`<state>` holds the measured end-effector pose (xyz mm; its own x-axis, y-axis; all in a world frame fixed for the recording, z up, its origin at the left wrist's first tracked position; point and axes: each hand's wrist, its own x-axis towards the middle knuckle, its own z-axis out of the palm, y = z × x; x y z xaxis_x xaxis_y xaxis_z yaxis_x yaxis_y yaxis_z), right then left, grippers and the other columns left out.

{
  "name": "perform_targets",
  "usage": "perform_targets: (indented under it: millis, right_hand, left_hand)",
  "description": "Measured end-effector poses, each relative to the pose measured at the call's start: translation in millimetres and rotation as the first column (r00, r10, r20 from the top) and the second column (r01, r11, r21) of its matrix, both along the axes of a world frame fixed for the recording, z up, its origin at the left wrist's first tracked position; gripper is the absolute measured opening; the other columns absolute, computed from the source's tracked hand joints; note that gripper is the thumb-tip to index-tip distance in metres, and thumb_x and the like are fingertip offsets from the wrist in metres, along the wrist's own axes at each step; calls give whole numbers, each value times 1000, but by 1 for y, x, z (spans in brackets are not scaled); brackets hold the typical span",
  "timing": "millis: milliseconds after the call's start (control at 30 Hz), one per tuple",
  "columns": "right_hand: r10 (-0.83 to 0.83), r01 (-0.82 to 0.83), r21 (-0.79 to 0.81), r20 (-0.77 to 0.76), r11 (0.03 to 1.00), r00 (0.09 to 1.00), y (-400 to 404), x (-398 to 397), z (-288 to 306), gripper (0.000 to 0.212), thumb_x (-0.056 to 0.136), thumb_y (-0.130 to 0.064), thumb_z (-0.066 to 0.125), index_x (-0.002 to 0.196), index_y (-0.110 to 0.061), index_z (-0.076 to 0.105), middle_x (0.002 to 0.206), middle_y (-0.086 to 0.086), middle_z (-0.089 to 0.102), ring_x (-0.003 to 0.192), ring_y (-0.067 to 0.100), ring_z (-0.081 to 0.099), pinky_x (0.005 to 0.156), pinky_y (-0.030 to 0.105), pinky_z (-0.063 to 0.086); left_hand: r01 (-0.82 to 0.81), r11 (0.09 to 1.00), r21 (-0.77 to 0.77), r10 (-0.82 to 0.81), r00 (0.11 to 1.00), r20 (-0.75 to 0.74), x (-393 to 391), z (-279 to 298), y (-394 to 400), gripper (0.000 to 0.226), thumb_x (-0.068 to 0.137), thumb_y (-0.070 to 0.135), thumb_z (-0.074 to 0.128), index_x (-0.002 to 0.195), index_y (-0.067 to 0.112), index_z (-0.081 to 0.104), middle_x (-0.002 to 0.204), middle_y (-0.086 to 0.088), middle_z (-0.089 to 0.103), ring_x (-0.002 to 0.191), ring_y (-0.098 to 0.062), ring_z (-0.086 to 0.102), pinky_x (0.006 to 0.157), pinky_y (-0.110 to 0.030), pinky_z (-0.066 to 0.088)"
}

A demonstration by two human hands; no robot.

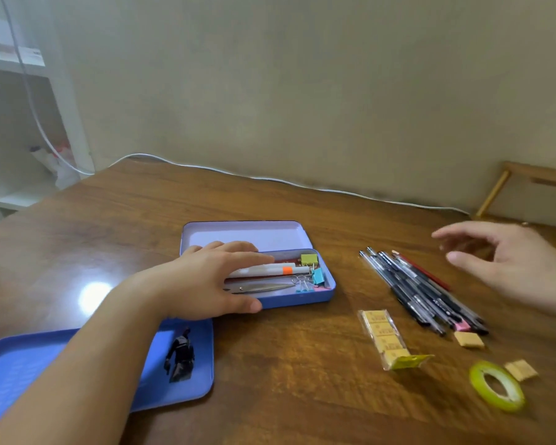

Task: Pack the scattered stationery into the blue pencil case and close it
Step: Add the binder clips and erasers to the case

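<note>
The blue pencil case (329, 292) lies open in the middle of the table, its lid (247, 234) tipped back. Inside are white markers (270, 270), scissors (264, 288) and several binder clips (313, 273). My left hand (206, 281) rests flat over the case's left end, fingers straight on the markers. My right hand (507, 261) hovers open above the table, to the right of a pile of pens (421, 290). A pack of yellow erasers (385, 338), two loose erasers (469, 340) (522, 369) and a green tape roll (496, 385) lie at the front right.
A blue tray (20, 364) with a small dark figure (180, 354) sits at the front left, partly under my left forearm. A white cable (270, 178) runs along the table's back edge by the wall. A wooden frame (527, 184) leans at the back right.
</note>
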<state>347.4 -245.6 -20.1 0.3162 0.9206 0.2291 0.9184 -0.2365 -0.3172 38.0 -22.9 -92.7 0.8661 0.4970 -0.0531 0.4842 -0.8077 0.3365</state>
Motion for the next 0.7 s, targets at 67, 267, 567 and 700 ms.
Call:
perform_targets:
  millis: [67,267,567,700]
  right_hand:
    - [-28,27,-69,-13,997,1000,-26,2,-11,29,80,-32,74,91,-57,64,87,-24,69,83,2,64,63,15,44]
    - [10,10,-351,54,936,999,-84,5,-49,67,47,-95,57,108,-73,42,115,-39,50,107,-11,46,83,26,49]
    - [26,-14,-165,69,986,997,-102,-9,-67,67,55,-92,54,117,-73,38,124,-44,37,124,-12,32,95,28,42]
    - [204,-215,20,244,976,948,-66,-57,-68,43,73,-64,65,109,-44,54,110,-27,56,105,-3,53,82,21,50]
  left_hand:
    - [25,1000,8,-25,1000,-11,3,0,-2,72,73,78,51,139,62,24,148,31,26,136,-5,28,113,-36,24]
    - [77,996,53,-76,997,-25,16,-3,-16,77,72,81,42,142,62,13,154,28,19,140,-6,24,115,-36,23]
    - [99,988,117,-95,995,-40,30,-2,-37,79,77,77,37,146,55,7,155,27,13,140,-3,17,114,-27,18]
    - [109,991,75,-108,994,-25,28,-4,-35,82,72,81,41,145,57,12,156,29,9,143,-2,12,116,-29,16]
